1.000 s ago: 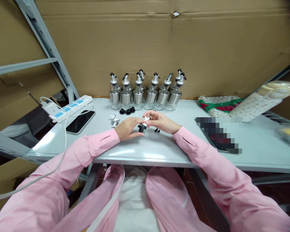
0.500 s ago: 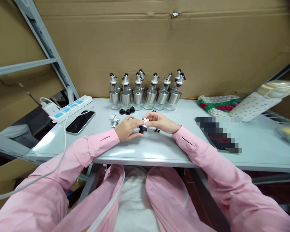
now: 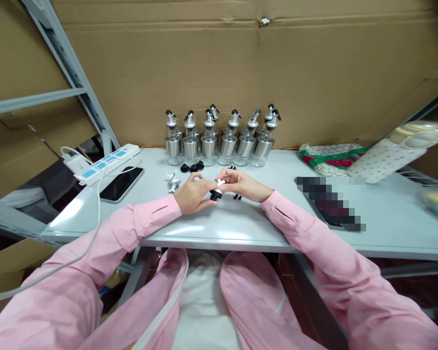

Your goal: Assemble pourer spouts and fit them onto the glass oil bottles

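Between my hands is a pourer spout [image 3: 216, 194] with a ribbed black stopper below and a silver-white top, tilted a little. My left hand [image 3: 194, 193] grips it from the left, fingers over the top side and thumb below. My right hand [image 3: 245, 184] pinches at its white top with thumb and forefinger; a small dark bit shows there, partly hidden by the fingers. Left of my left hand lie several silver spout heads [image 3: 173, 183]. Behind it sit black ribbed stoppers [image 3: 193, 168]. Small black pieces [image 3: 237, 197] lie beside my right hand.
Rows of glass-and-steel bottles [image 3: 228, 145] with pourers stand at the back against cardboard [image 3: 190, 58]. A power strip [image 3: 107, 163] and a phone [image 3: 122, 184] lie left, a white cable [image 3: 99, 204] crossing there. On the right are a dark blurred-out object [image 3: 326, 204] and patterned cloth [image 3: 330, 158].
Both hands keep almost the same place and grip on the pourer spout. My left hand has shifted very slightly to the right.
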